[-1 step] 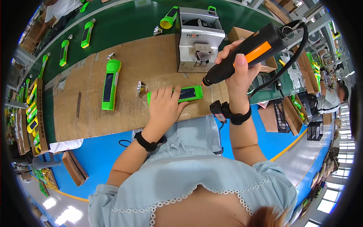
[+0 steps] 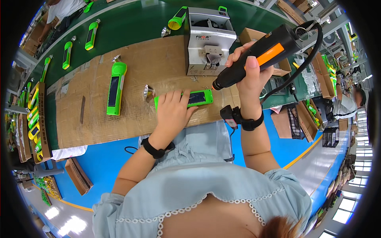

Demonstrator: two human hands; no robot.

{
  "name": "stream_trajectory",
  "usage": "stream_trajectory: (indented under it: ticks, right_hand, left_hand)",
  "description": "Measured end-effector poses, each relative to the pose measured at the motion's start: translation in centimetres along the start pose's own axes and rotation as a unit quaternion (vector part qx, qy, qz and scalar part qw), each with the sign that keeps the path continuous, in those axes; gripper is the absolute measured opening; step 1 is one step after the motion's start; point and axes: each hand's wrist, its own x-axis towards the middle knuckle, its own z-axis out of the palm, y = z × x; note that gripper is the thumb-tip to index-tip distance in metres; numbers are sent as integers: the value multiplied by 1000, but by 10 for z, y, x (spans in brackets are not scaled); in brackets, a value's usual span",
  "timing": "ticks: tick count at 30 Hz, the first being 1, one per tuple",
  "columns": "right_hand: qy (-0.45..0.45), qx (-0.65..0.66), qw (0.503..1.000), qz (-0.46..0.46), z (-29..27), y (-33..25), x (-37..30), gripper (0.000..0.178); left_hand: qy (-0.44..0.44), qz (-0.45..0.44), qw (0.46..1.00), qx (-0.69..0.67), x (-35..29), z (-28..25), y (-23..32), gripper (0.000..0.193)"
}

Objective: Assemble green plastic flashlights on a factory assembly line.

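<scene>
We looked down on a green workbench (image 2: 135,27) partly covered by a sheet of brown cardboard (image 2: 95,99), where a person worked with two bare hands. The left hand (image 2: 173,107) grasped a green handheld lamp (image 2: 201,98), its fingers laid over the casing and its thumb along the near edge. That lamp lay crosswise on the near part of the cardboard, its dark panel showing to the right of the fingers. The right hand (image 2: 254,75) was clenched around a black and orange power screwdriver (image 2: 264,55), whose tip pointed down at the lamp's right end; we could not tell whether they touched. A black cable (image 2: 315,53) curved from the tool's far right end. Just left of the held lamp we saw a silver cup-shaped part (image 2: 148,92), and farther left a second green lamp (image 2: 114,89) lying lengthwise. At the far side stood a silver machine (image 2: 209,43), with an open cardboard box (image 2: 249,35) to its right and a yellow-mouthed green lamp (image 2: 177,18) to its left
</scene>
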Motion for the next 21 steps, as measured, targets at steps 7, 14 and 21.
stream_trajectory:
  ticks: [7, 14, 21]
  right_hand:
    - [-13, 1, 999, 29, 1, 7, -4, 46]
    - [-23, -14, 999, 46, 0, 10, 2, 48]
    - [0, 4, 999, 51, 0, 13, -4, 43]
  left_hand:
    - [-1, 1, 1000, -8, 4, -1, -2, 47]
    - [-10, -1, 1000, -21, 7, -3, -4, 48]
    - [-17, -1, 999, -30, 7, -8, -3, 51]
